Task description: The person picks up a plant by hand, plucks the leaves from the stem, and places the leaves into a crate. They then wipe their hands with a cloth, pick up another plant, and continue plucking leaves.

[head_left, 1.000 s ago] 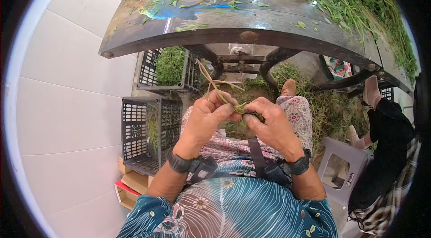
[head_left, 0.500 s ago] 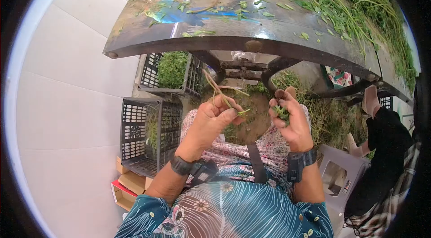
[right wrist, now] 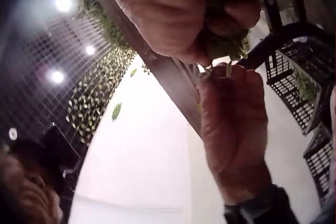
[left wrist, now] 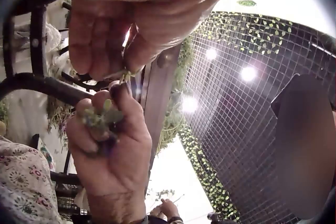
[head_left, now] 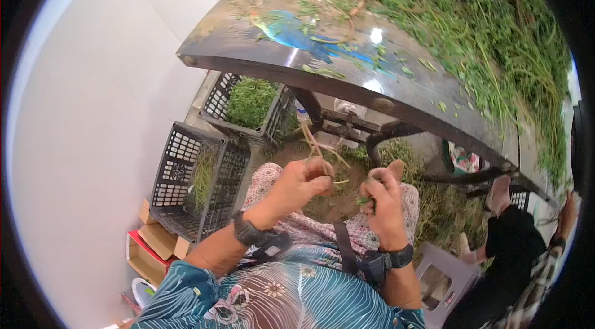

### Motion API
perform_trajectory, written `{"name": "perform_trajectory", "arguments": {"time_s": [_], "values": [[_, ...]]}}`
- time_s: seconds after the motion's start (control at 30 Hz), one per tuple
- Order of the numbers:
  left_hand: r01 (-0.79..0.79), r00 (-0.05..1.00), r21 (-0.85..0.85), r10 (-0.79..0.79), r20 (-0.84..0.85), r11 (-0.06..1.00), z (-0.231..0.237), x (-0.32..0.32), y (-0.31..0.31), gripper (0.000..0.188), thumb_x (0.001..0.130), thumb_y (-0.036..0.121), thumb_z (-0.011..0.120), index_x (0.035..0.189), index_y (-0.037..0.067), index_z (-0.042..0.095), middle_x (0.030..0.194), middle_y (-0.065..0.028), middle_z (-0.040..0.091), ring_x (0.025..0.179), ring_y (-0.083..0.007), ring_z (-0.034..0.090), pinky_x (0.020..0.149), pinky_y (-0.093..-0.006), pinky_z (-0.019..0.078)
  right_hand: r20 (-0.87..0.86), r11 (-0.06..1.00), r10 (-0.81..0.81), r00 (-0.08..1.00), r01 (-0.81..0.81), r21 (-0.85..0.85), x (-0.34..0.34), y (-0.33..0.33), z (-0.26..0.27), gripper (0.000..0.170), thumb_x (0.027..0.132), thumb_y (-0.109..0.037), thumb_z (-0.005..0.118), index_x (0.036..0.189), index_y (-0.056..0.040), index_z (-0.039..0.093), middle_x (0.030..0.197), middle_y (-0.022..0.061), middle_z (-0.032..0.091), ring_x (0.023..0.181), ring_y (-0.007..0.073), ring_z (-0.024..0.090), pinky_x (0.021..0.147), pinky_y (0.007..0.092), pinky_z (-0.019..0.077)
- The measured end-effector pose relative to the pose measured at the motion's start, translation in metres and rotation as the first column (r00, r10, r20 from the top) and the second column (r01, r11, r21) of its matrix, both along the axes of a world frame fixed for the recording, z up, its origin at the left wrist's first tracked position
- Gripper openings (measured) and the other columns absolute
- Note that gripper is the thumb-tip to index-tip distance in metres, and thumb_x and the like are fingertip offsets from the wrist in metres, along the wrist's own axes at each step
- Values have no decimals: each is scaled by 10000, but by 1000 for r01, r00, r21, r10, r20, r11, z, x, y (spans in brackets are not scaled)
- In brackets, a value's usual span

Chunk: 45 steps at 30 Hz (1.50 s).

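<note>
Above the lap, in the head view, the left hand (head_left: 302, 183) pinches a few long thin stems (head_left: 312, 138) between thumb and fingers. Their bare reddish ends point up and away, and short green ends stick out beside the thumb. A short way to its right is the right hand (head_left: 385, 202), fingers curled round a small bunch of green leaves (left wrist: 102, 119). In the left wrist view the leaves show in the right palm, and the fingertips of both hands come close together around a stem tip (left wrist: 125, 74).
A dark-edged table (head_left: 291, 78) stands ahead, with heaped leafy greens (head_left: 471, 13) on its right. Black crates stand at left, one holding greens (head_left: 251, 102), the nearer one (head_left: 176, 174) some stems. Another person's legs (head_left: 514, 236) and a grey stool (head_left: 443, 273) are at right.
The right hand drew away from the left with leaves in its grip, then came back nearer to it. The left hand kept the stems. The head view has tilted, showing more of the table top.
</note>
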<state>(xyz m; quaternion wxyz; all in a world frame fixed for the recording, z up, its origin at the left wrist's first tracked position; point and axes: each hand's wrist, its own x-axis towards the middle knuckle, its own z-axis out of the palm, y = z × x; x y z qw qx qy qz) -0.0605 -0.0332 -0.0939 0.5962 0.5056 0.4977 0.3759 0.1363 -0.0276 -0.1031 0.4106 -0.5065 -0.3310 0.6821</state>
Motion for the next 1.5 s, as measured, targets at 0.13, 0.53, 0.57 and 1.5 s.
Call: {"name": "perform_trajectory", "arguments": {"time_s": [0.13, 0.53, 0.57, 1.5], "values": [[-229, 965, -60, 235, 115, 972, -18, -49, -7, 77, 798, 61, 538, 838, -2, 557, 729, -31, 583, 641, -86, 555, 593, -225, 457, -308, 972, -166, 937, 102, -213, 19, 10, -12, 112, 860, -131, 502, 966, -107, 475, 759, 19, 520, 574, 97, 461, 433, 208, 344], [-850, 497, -330, 833, -245, 410, -114, -237, -71, 312, 830, 167, 551, 1085, -1, 486, 853, -77, 576, 695, -140, 580, 547, -233, 463, -373, 932, -122, 920, -22, -361, 4, 5, -55, 89, 861, -137, 535, 938, -119, 492, 789, 27, 558, 639, 132, 494, 468, 233, 357], [-809, 544, -401, 805, -235, 429, -117, -236, -76, 595, 834, 243, 556, 1322, 36, 287, 1162, -88, 477, 896, -183, 549, 634, -294, 466, -326, 930, -134, 936, 6, -366, 0, 4, -57, 92, 862, -139, 536, 941, -121, 492, 782, 22, 556, 643, 131, 496, 467, 233, 356], [69, 485, -644, 539, 689, 761, -80, -32, 9, 293, 922, 305, 418, 1051, 65, 524, 1008, -76, 565, 906, -207, 563, 775, -354, 506, 712, 606, 112, 694, -615, 504, -92, 25, -13, 377, 797, -171, 512, 1130, -2, 466, 1180, 197, 466, 1118, 345, 439, 941, 395, 346]]}}
